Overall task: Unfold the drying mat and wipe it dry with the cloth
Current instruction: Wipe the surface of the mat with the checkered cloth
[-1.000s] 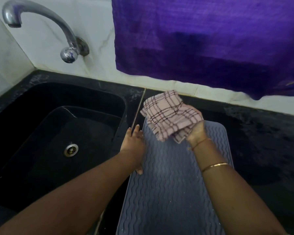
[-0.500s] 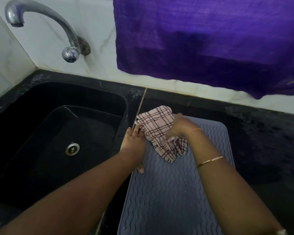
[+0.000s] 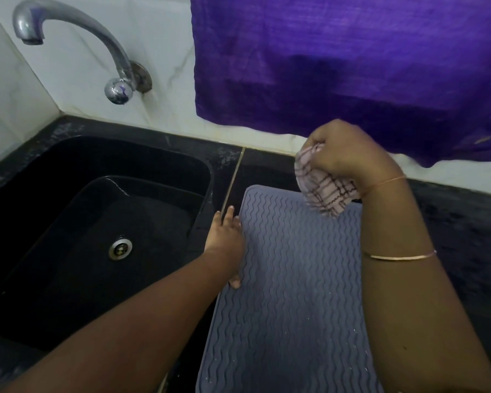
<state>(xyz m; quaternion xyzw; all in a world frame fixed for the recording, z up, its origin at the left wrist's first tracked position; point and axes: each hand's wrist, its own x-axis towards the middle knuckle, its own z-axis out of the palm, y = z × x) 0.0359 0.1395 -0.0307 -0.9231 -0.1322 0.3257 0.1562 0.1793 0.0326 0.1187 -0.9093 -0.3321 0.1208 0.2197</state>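
A grey drying mat [image 3: 292,285] with wavy ridges lies unfolded and flat on the black counter, right of the sink. My left hand [image 3: 224,239] rests flat on the mat's left edge, fingers pointing away from me. My right hand [image 3: 343,154] is lifted above the mat's far right corner, closed around a bunched pink checked cloth [image 3: 321,191]. The cloth hangs from my fist and its lower end is just over the mat. Small water specks show on the mat's near part.
A black sink [image 3: 97,236] with a metal drain [image 3: 120,248] lies to the left. A chrome tap [image 3: 77,46] juts from the white tiled wall. A purple cloth [image 3: 352,66] hangs on the wall behind. Black counter [image 3: 459,236] extends right of the mat.
My right hand has lifted the cloth off the mat's far left part and moved it up and to the right, bunching it in the fist. The left hand has stayed in place.
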